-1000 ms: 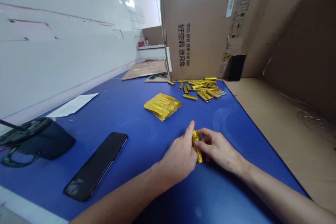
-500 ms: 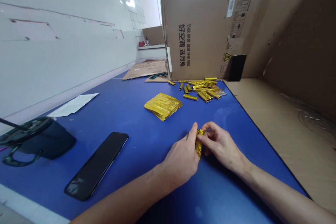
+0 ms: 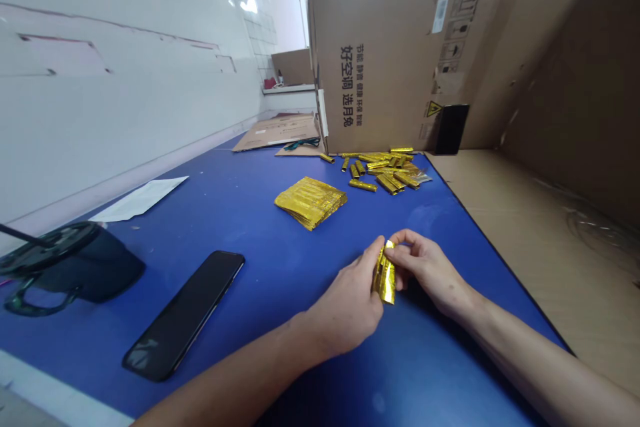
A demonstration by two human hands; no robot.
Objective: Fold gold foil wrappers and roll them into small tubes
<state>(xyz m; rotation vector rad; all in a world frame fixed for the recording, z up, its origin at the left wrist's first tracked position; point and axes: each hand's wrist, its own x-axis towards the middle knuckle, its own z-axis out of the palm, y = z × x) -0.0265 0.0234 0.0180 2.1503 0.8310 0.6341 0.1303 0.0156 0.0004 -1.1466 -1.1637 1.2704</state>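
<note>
Gold foil piece [image 3: 388,280]: folded into a narrow strip, between both hands over the near part of the blue table [image 3: 275,273]
Long axis: ran near to far, roughly upright in view; far end pointed toward the cardboard box, near end toward the person
Foil surface: crinkled, shiny, with a dark lengthwise gap showing on its left part
Left hand [image 3: 347,303]: gripped the left side, index finger stretched toward the far end, thumb near the lower end
Right hand [image 3: 427,267]: thumb and index finger pinched the far end from the right; other fingers curled, partly hidden
Foil stack [image 3: 310,203]: flat gold sheets, beyond the left hand, apart from it
Folded foil pile [image 3: 397,182]: loose gold strips, mixed directions, by the box
Cardboard box [image 3: 393,67]: stood at the far side, dark printing turned sideways
Phone [image 3: 184,313]: black, flat, slanted, left of the left hand
Mug [image 3: 100,263]: dark green, lidded, left of phone, handle toward person
Paper [image 3: 140,200]: white, flat, beyond mug
Flat cardboard [image 3: 280,132]: far left of box
</note>
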